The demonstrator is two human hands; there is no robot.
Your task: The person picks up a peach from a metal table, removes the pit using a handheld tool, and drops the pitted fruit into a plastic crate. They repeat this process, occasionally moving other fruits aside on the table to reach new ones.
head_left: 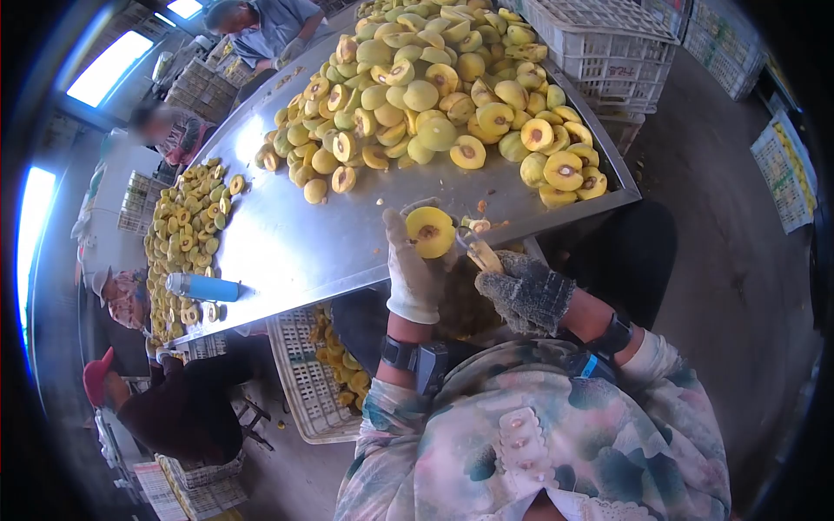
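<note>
In the head view, my left hand (413,282), in a white glove, is closed around a yellow peach half (431,231) near the table's front edge. Its cut face is turned up, with a brown centre. My right hand (526,293), in a grey knit glove, grips a pitting tool (483,255) by its light wooden handle. The tool's metal end points toward the peach half, close to its right side. Behind my hands a large heap of peach halves (421,95) lies on the metal table (287,227). Small scraps lie beside the tool.
A white crate (300,382) with fruit pieces stands below the table at left. Stacked crates (608,52) stand beyond its right edge. A blue bottle (204,287) lies near a second fruit heap (184,230). Several people work around the table's far and left sides.
</note>
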